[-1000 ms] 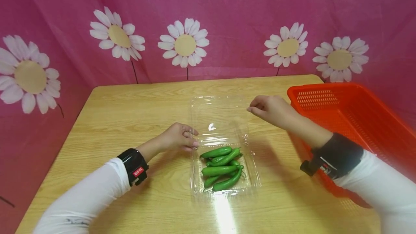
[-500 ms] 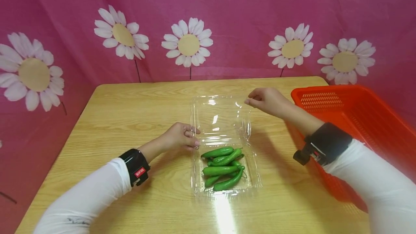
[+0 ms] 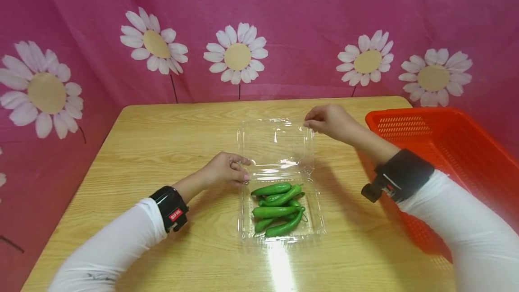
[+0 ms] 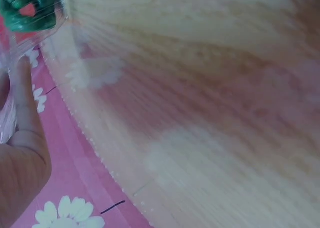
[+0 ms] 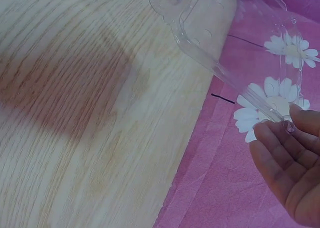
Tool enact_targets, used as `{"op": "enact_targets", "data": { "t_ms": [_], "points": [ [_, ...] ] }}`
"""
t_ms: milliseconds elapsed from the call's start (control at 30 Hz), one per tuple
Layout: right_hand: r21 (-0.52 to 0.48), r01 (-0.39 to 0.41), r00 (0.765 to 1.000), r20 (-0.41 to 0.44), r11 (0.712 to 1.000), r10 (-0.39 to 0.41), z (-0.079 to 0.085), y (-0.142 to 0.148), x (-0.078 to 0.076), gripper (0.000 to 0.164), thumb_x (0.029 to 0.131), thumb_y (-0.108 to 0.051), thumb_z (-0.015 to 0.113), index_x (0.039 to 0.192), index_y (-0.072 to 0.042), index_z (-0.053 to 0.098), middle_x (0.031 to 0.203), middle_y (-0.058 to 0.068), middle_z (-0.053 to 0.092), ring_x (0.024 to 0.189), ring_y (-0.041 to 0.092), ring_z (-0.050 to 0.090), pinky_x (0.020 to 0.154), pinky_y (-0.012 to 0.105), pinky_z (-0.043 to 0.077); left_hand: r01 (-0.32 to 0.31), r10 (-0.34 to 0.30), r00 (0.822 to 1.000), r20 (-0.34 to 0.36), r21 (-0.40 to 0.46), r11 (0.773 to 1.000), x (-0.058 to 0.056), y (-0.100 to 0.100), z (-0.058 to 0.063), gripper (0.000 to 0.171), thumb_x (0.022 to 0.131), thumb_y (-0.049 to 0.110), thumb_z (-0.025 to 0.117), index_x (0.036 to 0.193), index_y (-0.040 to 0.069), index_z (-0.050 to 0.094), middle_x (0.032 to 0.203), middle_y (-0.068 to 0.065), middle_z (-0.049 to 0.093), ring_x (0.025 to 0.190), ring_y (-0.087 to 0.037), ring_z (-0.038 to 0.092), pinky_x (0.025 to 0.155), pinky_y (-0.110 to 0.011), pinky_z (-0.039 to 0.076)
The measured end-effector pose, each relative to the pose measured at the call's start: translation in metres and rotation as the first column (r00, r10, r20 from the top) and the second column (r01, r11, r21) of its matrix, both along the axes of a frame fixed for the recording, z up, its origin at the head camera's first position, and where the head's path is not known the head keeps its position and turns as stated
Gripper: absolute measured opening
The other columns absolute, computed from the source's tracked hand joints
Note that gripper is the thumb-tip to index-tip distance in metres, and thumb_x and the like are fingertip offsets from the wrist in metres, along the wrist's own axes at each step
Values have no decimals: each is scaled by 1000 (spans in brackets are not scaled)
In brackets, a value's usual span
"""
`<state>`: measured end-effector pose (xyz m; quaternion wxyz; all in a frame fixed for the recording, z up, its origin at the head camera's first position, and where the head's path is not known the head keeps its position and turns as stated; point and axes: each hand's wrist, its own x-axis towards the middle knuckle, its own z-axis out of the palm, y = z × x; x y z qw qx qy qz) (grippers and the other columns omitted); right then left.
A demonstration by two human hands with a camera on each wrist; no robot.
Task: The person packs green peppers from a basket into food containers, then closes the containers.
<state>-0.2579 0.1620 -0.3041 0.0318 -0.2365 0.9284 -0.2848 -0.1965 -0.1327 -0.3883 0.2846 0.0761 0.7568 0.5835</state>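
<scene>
A clear plastic clamshell container (image 3: 316,220) sits on the table with several green chili peppers (image 3: 272,212) in its base. Its transparent lid (image 3: 275,141) stands raised at the back. My right hand (image 3: 330,121) pinches the lid's upper right corner between thumb and fingertips, as the right wrist view shows up close. At the hinge's left end, my left hand (image 3: 223,169) touches the container, index finger and thumb reaching forward. In the left wrist view, a straight finger (image 4: 26,98) lies along the plastic, and the rest of that hand is mostly cut off.
A large red-orange plastic basket (image 3: 405,114) stands at the table's right side, partly behind the right forearm. The wooden table (image 3: 170,148) backs onto a pink curtain (image 3: 292,12) printed with white daisies. Light glares off the tabletop in front of the container.
The right hand has moved slightly up and left to the lid's corner, and the lid has tilted up from lying back. The left hand and peppers stay nearly in place.
</scene>
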Motion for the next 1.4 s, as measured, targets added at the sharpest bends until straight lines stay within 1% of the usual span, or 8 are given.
{"op": "enact_targets", "data": {
  "t_ms": [167, 267, 367, 500, 667, 800, 967, 1400],
  "points": [
    [-1, -10, 999, -48, 1000, 10, -1, 2, 1, 14, 86, -13, 63, 90, 1, 66, 78, 15, 68, 63, 12, 59, 55, 20, 50, 99, -103, 994, -39, -90, 991, -3, -4, 8, 49, 83, 8, 66, 125, -7, 46, 83, -9, 68, 75, -17, 67, 73, -33, 58],
    [-1, -16, 997, -76, 1000, 16, -1, 1, 1, 15, 85, -14, 63, 89, 1, 66, 79, 15, 68, 63, 10, 57, 56, 20, 48, 94, -116, 986, -117, -176, 980, -5, -7, 15, 49, 83, 14, 66, 124, -8, 48, 94, -15, 67, 80, -18, 66, 73, -31, 58],
    [0, -12, 996, -85, 1000, 12, -2, 2, 2, 15, 86, -14, 63, 89, 1, 66, 80, 15, 69, 63, 10, 57, 57, 20, 48, -12, -18, 983, -183, -161, 987, -8, -8, 24, 48, 83, 15, 66, 122, -8, 49, 108, -21, 62, 90, -22, 63, 79, -33, 57],
    [0, 3, 997, -75, 1000, -3, -2, 3, 4, 16, 86, -15, 63, 90, 1, 66, 79, 14, 69, 64, 11, 58, 57, 21, 49, -166, 153, 955, -252, -28, 986, -15, -9, 40, 46, 84, 14, 66, 122, -6, 50, 119, -23, 56, 101, -26, 60, 85, -34, 55],
    [9, 9, 997, -78, 1000, -8, -1, 4, 5, 19, 87, -17, 62, 92, 1, 66, 80, 15, 69, 66, 16, 61, 58, 25, 51, -240, 231, 910, -345, 15, 971, -27, -9, 64, 39, 86, 20, 64, 118, 0, 56, 118, -15, 58, 102, -23, 58, 83, -33, 56],
    [8, 10, 996, -91, 1000, -9, -3, 2, 5, 19, 87, -18, 62, 94, 0, 66, 81, 14, 69, 68, 18, 62, 59, 26, 52, -249, 210, 913, -349, -70, 966, -33, -7, 74, 36, 87, 23, 62, 116, 2, 58, 118, -13, 58, 104, -23, 56, 84, -34, 55],
    [-17, -2, 989, -147, 1000, -1, -7, -2, 5, 19, 86, -18, 64, 95, -2, 68, 80, 12, 70, 67, 18, 63, 57, 25, 51, -250, 175, 920, -351, -179, 952, -36, -9, 76, 32, 87, 26, 62, 110, 3, 62, 113, -11, 59, 101, -22, 55, 86, -38, 54],
    [30, 14, 976, -219, 999, -7, 3, 5, 22, 20, 85, -23, 65, 95, -6, 68, 77, 7, 68, 60, 14, 57, 57, 27, 49, -202, 103, 908, -406, -210, 957, -28, -10, 84, 30, 83, 30, 67, 101, 6, 66, 99, -5, 63, 91, -19, 57, 77, -27, 53]
  ]
}}
